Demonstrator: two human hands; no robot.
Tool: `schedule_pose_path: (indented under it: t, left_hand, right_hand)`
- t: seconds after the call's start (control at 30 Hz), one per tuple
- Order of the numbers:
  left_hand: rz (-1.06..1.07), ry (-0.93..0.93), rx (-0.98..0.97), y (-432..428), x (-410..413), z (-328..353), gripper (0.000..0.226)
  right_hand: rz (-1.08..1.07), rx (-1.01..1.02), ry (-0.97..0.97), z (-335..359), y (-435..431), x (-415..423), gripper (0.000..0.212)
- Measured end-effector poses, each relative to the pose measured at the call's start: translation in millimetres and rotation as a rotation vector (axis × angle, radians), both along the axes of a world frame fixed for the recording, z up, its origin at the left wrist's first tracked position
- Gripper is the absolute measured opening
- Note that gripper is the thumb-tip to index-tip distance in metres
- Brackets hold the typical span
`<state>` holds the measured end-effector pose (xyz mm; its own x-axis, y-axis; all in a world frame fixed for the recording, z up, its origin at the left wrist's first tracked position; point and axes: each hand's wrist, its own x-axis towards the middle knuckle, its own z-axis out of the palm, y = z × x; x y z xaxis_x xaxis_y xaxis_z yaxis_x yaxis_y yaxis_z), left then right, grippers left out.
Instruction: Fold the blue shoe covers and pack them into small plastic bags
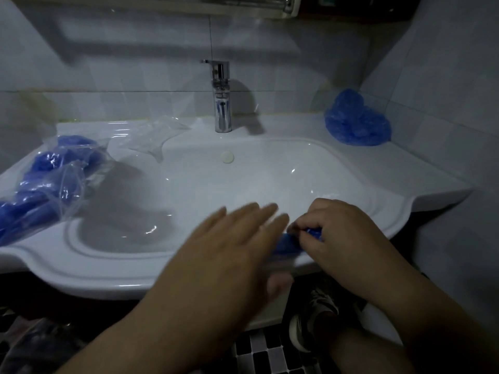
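1. The sink's [243, 182] left ledge is covered by packed bags [46, 182].
2. Loose shoe covers [356, 122] are piled at its right rear.
3. The left hand [229, 249] is held flat, grasping nothing.
4. A folded shoe cover [286, 242] is pinched by the right hand [340, 233] at the front rim.

Clock faces taken from the basin centre. Sink [81, 268] fills the middle. Faucet [222, 103] at 12, on the back ledge; overflow cap [227, 157] just before it, on the basin wall. Pile of shoe covers [356, 120] at 2, on the back ledge against the corner wall. Empty bags [156, 133] at 11, on the ledge left of the faucet. Filled bags [46, 182] at 9, on the left ledge. Shoe cover [287, 242] at 5, on the front rim, pinched under the right hand [340, 230]. Left hand [229, 247] at 6, just left of it, over the rim; contact unclear. Shoe [313, 319] on the floor below the front rim.
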<state>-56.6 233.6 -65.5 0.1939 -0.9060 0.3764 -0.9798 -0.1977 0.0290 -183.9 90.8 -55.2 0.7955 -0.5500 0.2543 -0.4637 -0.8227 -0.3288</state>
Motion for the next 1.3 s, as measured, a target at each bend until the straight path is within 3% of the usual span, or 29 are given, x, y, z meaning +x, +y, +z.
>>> schedule_pose_path:
  t: [0.1, 0.17, 0.23, 0.3, 0.4, 0.57, 0.7, 0.77, 0.87, 1.0, 1.2, 1.3]
  left_hand:
    - [-0.062, 0.004, 0.205, -0.8, -4.3, -15.2, 0.079]
    - [-0.081, 0.052, 0.253, 0.0, -1.0, -17.2, 0.080]
    - [-0.135, 0.115, 0.231, 0.6, -0.9, -15.3, 0.072]
    - [-0.206, 0.147, 0.211, 1.2, 0.1, -17.1, 0.066]
    - [-0.139, 0.125, 0.232, 3.9, 4.3, -18.6, 0.079]
    - [-0.051, 0.077, 0.271, 10.6, 7.9, -8.8, 0.088]
    - [-0.031, 0.084, 0.379, 17.2, 14.8, -10.5, 0.100]
    - [-0.014, 0.073, 0.411, 15.3, 12.8, -7.8, 0.107]
    - [-0.013, 0.129, 0.357, 12.5, 11.7, -5.2, 0.104]
    - [-0.132, 0.283, 0.196, 17.5, 17.9, 0.1, 0.074]
    - [-0.166, 0.224, 0.077, 16.8, 18.3, -0.7, 0.061]
    - [-0.179, 0.232, 0.020, 13.6, 24.7, -0.8, 0.063]
  right_hand:
    - [-0.024, -0.054, 0.045, 5.9, 5.4, 1.4, 0.010]
    - [-0.005, -0.198, 0.066, 5.7, 13.4, 2.8, 0.029]
    - [0.101, -0.291, 0.020, -2.2, 31.3, 3.3, 0.030]
    - [0.182, -0.226, 0.036, -12.7, 44.6, 0.3, 0.043]
    - [0.159, -0.152, 0.146, -22.0, 35.2, -11.1, 0.072]
    - [0.029, -0.176, 0.319, -12.8, 21.1, -25.4, 0.075]
    - [0.056, -0.140, 0.391, -6.8, 14.1, -26.9, 0.116]
    - [0.068, -0.097, 0.421, -3.6, 13.5, -28.7, 0.120]
    - [0.077, -0.125, 0.363, -3.9, 13.9, -28.1, 0.118]
    - [0.077, -0.091, 0.371, -6.6, 10.8, -27.0, 0.113]
    - [0.117, -0.109, -0.115, -1.7, 20.3, -26.2, 0.049]
    - [0.168, -0.084, -0.089, -4.5, 26.3, -16.7, 0.044]
